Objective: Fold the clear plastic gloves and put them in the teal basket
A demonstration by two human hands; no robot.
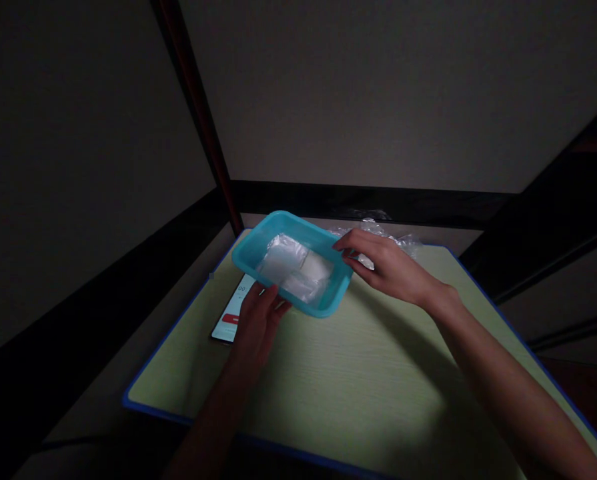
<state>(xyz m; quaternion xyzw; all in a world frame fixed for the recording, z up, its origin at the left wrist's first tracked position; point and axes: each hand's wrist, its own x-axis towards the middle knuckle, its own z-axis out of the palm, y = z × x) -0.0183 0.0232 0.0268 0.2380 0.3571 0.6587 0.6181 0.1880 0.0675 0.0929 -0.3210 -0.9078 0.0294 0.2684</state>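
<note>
A turquoise plastic basket point(333, 303) is held up above the table, tilted toward me. Inside lie several clear plastic packets point(283, 257), some with white contents that I cannot make out. My left hand point(259, 320) grips the near rim, its thumb over the edge and its fingers underneath. At the right end, my right hand point(385, 267) has its curled fingertips on the rim, seemingly pinching it. Below and left of the basket, a phone point(225, 327) with a lit screen and a red button lies partly hidden behind my left hand.
The light green table point(338, 387) has a blue edge. Crumpled clear plastic point(408, 243) lies at its far side, partly behind my right hand. Grey panels point(358, 100) with dark trim rise close behind and to the left.
</note>
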